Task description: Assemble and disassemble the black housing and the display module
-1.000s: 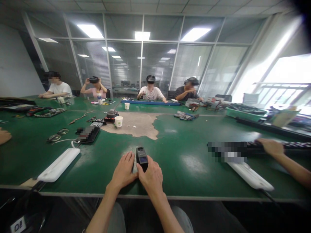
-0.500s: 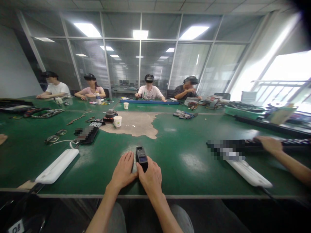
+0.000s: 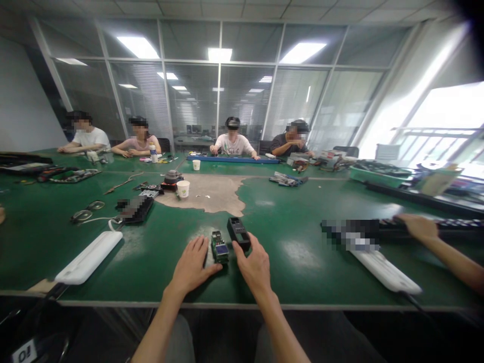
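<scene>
My right hand (image 3: pixel 255 264) grips a black plastic housing (image 3: pixel 238 233) with cut-out openings in its face. To its left, a small green circuit board assembly (image 3: pixel 219 248) with a dark blue display sits uncovered on the green table (image 3: pixel 287 282). My left hand (image 3: pixel 194 262) lies flat along the board's left side, fingers stretched forward. Its thumb reaches across near the board's close end; whether it touches the board I cannot tell. A narrow gap parts the housing from the board.
White power strips (image 3: pixel 91 258) lie at left and right. Beyond are a paper cup (image 3: pixel 183 189), glasses (image 3: pixel 87 210), gloves (image 3: pixel 288 179) and a green basket (image 3: pixel 380 172). A neighbour's hand (image 3: pixel 418 228) rests on a long dark part at right. Several people sit opposite.
The black housing has come off the circuit board and moved right with my right hand, exposing the board and display. My left hand has stayed nearly in place.
</scene>
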`<state>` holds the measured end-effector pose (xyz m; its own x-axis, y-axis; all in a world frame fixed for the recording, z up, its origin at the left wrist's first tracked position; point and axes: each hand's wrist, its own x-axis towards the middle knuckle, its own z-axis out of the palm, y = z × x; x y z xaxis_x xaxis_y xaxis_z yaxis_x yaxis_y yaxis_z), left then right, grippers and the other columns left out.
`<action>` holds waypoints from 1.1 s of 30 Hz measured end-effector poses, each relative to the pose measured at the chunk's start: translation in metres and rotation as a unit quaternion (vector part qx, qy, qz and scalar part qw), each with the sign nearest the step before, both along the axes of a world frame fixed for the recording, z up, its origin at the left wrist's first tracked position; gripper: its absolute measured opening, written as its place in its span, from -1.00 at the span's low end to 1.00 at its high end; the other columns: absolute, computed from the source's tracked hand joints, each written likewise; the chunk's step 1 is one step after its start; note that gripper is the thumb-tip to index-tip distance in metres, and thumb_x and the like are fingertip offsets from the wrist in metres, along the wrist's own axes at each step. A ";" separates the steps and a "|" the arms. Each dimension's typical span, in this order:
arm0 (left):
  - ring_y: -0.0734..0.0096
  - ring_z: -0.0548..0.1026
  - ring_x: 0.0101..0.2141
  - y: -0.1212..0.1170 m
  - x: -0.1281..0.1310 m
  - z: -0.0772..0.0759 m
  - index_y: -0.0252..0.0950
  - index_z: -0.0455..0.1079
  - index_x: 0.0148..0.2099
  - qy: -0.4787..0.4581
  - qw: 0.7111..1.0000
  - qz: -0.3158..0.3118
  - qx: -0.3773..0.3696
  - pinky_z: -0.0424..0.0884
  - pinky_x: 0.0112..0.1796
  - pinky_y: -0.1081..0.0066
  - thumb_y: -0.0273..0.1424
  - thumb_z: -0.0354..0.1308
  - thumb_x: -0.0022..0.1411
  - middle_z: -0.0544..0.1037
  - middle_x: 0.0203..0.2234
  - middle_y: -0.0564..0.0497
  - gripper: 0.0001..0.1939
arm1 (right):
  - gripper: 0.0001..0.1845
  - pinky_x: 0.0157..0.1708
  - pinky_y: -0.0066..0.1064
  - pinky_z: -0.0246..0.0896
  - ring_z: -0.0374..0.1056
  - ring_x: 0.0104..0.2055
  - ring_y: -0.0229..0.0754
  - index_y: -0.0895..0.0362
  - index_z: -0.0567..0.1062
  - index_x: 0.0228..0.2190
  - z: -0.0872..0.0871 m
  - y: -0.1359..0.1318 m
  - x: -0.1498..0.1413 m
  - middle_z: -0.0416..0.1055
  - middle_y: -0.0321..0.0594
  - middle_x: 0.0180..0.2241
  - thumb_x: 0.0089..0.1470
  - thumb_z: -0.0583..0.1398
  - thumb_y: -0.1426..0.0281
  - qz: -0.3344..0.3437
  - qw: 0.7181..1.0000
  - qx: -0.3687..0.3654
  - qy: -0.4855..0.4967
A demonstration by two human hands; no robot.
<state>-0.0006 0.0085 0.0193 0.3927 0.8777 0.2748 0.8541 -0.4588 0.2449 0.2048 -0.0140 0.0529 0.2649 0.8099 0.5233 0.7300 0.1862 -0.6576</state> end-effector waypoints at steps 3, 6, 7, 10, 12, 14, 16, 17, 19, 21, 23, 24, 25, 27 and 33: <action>0.03 0.04 0.30 0.000 0.000 -0.001 -0.30 0.00 0.35 0.000 1.000 0.003 0.000 0.02 0.24 0.04 0.23 -0.09 0.19 0.10 0.31 -0.19 -0.09 | -0.52 -0.04 -0.23 0.21 0.38 -0.07 -0.05 0.16 0.38 0.00 -0.015 0.004 0.011 0.47 -0.07 -0.11 0.14 0.10 0.14 0.002 1.000 -0.019 -0.015; 0.04 0.04 0.30 0.002 -0.001 -0.003 -0.27 0.01 0.35 -0.004 1.000 -0.001 0.003 0.01 0.24 0.04 0.23 -0.09 0.20 0.10 0.31 -0.18 -0.11 | -0.54 -0.06 -0.24 0.22 0.38 -0.09 -0.05 0.16 0.40 -0.02 -0.024 0.004 0.013 0.47 -0.08 -0.14 0.13 0.10 0.15 -0.001 0.999 -0.021 -0.031; 0.04 0.04 0.30 0.002 -0.001 -0.003 -0.27 0.01 0.35 -0.004 1.000 -0.002 0.002 0.01 0.24 0.04 0.23 -0.09 0.20 0.10 0.31 -0.18 -0.11 | -0.54 -0.05 -0.24 0.22 0.38 -0.09 -0.04 0.16 0.40 -0.02 -0.025 0.003 0.013 0.47 -0.08 -0.14 0.13 0.10 0.15 -0.004 0.999 -0.020 -0.038; 0.03 0.03 0.30 0.002 -0.001 -0.002 -0.29 0.01 0.35 -0.002 1.000 -0.002 -0.006 0.00 0.24 0.03 0.24 -0.09 0.19 0.10 0.31 -0.19 -0.09 | -0.52 -0.03 -0.23 0.21 0.36 -0.05 -0.03 0.18 0.39 -0.02 -0.029 0.001 0.011 0.47 -0.05 -0.12 0.12 0.11 0.15 -0.014 0.998 -0.025 -0.058; 0.03 0.03 0.30 0.002 -0.001 -0.001 -0.32 0.01 0.35 -0.001 1.000 0.000 -0.011 0.00 0.24 0.03 0.24 -0.09 0.19 0.09 0.31 -0.20 -0.08 | -0.52 0.00 -0.21 0.20 0.34 -0.03 -0.01 0.21 0.40 -0.03 -0.031 0.000 0.010 0.46 -0.03 -0.11 0.11 0.12 0.16 -0.020 0.997 -0.030 -0.068; 0.03 0.03 0.30 0.000 -0.001 0.000 -0.33 0.00 0.36 -0.003 1.000 0.000 -0.011 -0.01 0.25 0.04 0.24 -0.10 0.19 0.09 0.31 -0.20 -0.07 | -0.50 0.04 -0.18 0.19 0.33 0.00 0.01 0.24 0.41 -0.02 -0.034 0.000 0.010 0.45 0.02 -0.09 0.10 0.13 0.16 -0.025 0.996 -0.032 -0.080; 0.04 0.03 0.30 -0.001 -0.001 0.001 -0.31 0.00 0.36 -0.005 1.000 -0.003 -0.008 -0.02 0.25 0.05 0.24 -0.09 0.19 0.09 0.31 -0.19 -0.08 | -0.40 0.06 -0.15 0.18 0.32 0.04 0.05 0.29 0.38 0.03 -0.037 0.001 0.010 0.43 0.10 -0.05 0.08 0.15 0.12 -0.033 0.995 -0.032 -0.087; 0.04 0.03 0.30 -0.001 -0.001 0.001 -0.30 -0.01 0.36 -0.005 1.000 -0.005 -0.006 -0.03 0.25 0.05 0.24 -0.08 0.18 0.09 0.31 -0.19 -0.08 | -0.32 0.07 -0.13 0.17 0.30 0.06 0.07 0.33 0.34 0.07 -0.039 0.002 0.010 0.40 0.14 -0.01 0.07 0.16 0.09 -0.037 0.995 -0.030 -0.088; 0.04 0.03 0.30 -0.001 -0.001 0.001 -0.29 -0.02 0.36 -0.005 1.000 -0.007 -0.003 -0.03 0.25 0.06 0.24 -0.05 0.16 0.08 0.32 -0.18 -0.06 | -0.17 0.09 -0.10 0.16 0.25 0.12 0.11 0.38 0.24 0.15 -0.041 0.003 0.011 0.33 0.20 0.07 0.04 0.17 0.03 -0.041 0.996 -0.023 -0.080; 0.03 0.03 0.30 -0.001 -0.001 0.000 -0.30 -0.03 0.37 -0.007 1.000 -0.004 -0.001 -0.02 0.25 0.05 0.25 -0.03 0.14 0.07 0.32 -0.19 -0.03 | -0.10 0.12 -0.08 0.13 0.22 0.16 0.12 0.37 0.19 0.18 -0.042 0.004 0.013 0.28 0.20 0.12 0.03 0.17 -0.01 -0.036 0.997 -0.014 -0.062; 0.02 0.02 0.30 -0.001 -0.001 0.000 -0.31 -0.02 0.36 -0.009 1.000 0.003 -0.001 -0.01 0.25 0.05 0.26 -0.04 0.14 0.07 0.32 -0.20 -0.03 | -0.11 0.14 -0.08 0.10 0.21 0.17 0.12 0.35 0.20 0.18 -0.041 0.004 0.015 0.28 0.18 0.13 0.03 0.17 -0.02 -0.024 0.999 -0.011 -0.040; 0.02 0.00 0.31 -0.001 -0.001 0.000 -0.31 -0.02 0.36 -0.009 1.000 0.006 -0.001 -0.02 0.25 0.04 0.26 -0.05 0.14 0.06 0.32 -0.20 -0.03 | -0.13 0.14 -0.08 0.09 0.21 0.16 0.11 0.34 0.21 0.18 -0.040 0.004 0.015 0.29 0.16 0.13 0.03 0.16 -0.03 -0.018 0.999 -0.012 -0.029; 0.02 -0.01 0.31 -0.001 0.000 0.000 -0.32 -0.01 0.36 -0.008 1.000 0.009 0.000 -0.03 0.25 0.03 0.26 -0.06 0.15 0.06 0.32 -0.20 -0.04 | -0.14 0.14 -0.08 0.09 0.22 0.16 0.10 0.32 0.23 0.17 -0.039 0.003 0.016 0.29 0.15 0.12 0.04 0.16 -0.03 -0.013 1.000 -0.015 -0.019; 0.01 -0.03 0.31 -0.002 0.000 0.001 -0.32 0.00 0.36 -0.003 1.000 0.014 0.002 -0.06 0.26 0.01 0.26 -0.08 0.16 0.06 0.32 -0.19 -0.05 | -0.18 0.14 -0.09 0.09 0.23 0.15 0.08 0.29 0.26 0.15 -0.037 0.002 0.017 0.31 0.12 0.11 0.04 0.16 -0.02 -0.008 1.000 -0.018 -0.006; -0.02 -0.04 0.31 -0.003 0.000 0.004 -0.31 0.00 0.36 0.005 1.000 0.009 0.002 -0.09 0.26 -0.03 0.27 -0.05 0.13 0.07 0.32 -0.19 -0.02 | -0.26 0.05 -0.10 0.13 0.27 0.02 0.06 0.27 0.31 0.08 -0.035 0.002 0.018 0.39 0.08 -0.02 0.01 0.19 0.03 -0.010 1.000 -0.003 -0.030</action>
